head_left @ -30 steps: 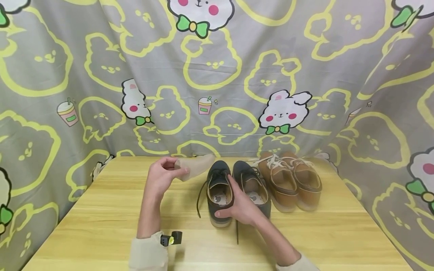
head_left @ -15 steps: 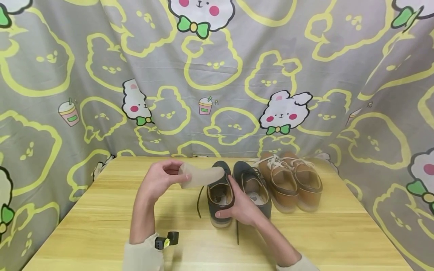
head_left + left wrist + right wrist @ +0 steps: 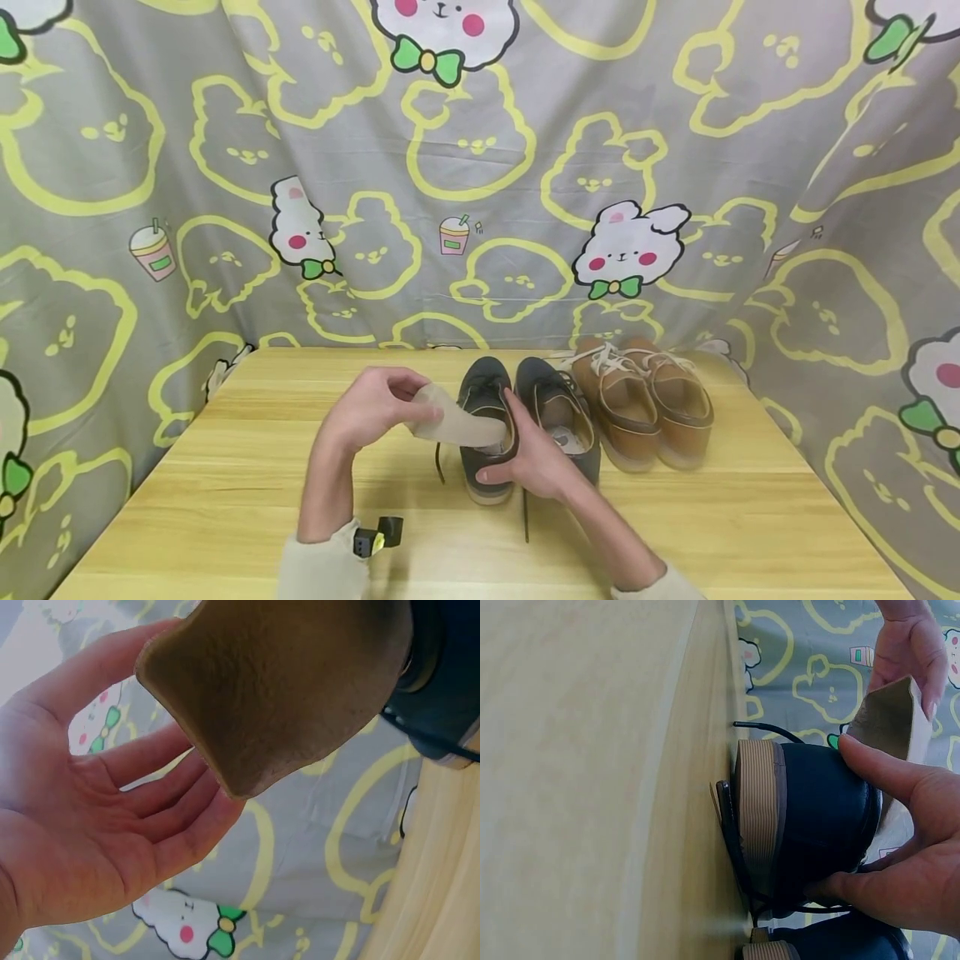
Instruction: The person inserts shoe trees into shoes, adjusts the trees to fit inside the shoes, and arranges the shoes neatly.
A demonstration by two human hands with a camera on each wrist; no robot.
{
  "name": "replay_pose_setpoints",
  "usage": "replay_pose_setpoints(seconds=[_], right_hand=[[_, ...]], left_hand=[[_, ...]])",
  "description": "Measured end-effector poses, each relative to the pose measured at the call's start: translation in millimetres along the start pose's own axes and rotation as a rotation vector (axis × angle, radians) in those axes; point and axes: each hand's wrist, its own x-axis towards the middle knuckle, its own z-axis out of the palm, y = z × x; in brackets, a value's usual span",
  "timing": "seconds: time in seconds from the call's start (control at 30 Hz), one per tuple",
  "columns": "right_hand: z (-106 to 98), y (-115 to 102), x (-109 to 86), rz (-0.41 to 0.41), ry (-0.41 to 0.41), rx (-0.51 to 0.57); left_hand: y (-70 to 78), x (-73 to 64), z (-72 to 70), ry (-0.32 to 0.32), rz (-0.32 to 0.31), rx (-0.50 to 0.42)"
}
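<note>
My left hand (image 3: 375, 408) pinches a beige, curved cardboard shoe insert (image 3: 450, 422) by its wide end. The insert's narrow end lies over the opening of the left dark shoe (image 3: 486, 487); how deep it goes in, I cannot tell. In the left wrist view the insert (image 3: 277, 682) shows a hollow, brown inner side, with the thumb and fingers at its edge. My right hand (image 3: 536, 457) grips that same dark shoe round its heel and right side. In the right wrist view the shoe (image 3: 821, 810) stands flat, its heel towards the camera.
A second dark shoe (image 3: 536, 375) stands close against the right hand. Two brown shoes (image 3: 626, 442) with white laces are further right on the wooden table (image 3: 247, 475). Loose dark laces (image 3: 526, 517) trail beside the held shoe. A patterned curtain (image 3: 360, 167) surrounds the table.
My left hand has carried the insert rightward and down, from left of the dark shoe, over its toe, to its opening. The right hand stays on the shoe.
</note>
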Motion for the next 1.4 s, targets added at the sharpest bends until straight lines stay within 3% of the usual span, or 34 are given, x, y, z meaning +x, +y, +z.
replay_pose_setpoints(seconds=[0.37, 0.7, 1.23, 1.4], right_hand=[[0.0, -1.6, 2.4, -0.01, -0.004, 0.001], [-0.9, -2.8, 2.5, -0.01, 0.005, -0.007], [-0.2, -1.0, -0.4, -0.011, 0.007, -0.014], [-0.6, 0.0, 0.0, -0.009, 0.003, -0.004]], left_hand=[[13.9, 4.4, 22.0, 0.047, -0.022, 0.079], [14.9, 4.7, 24.8, 0.017, -0.015, 0.087], [13.8, 14.0, 47.4, -0.01, 0.008, 0.134], [14.6, 12.4, 46.0, -0.034, 0.062, 0.144]])
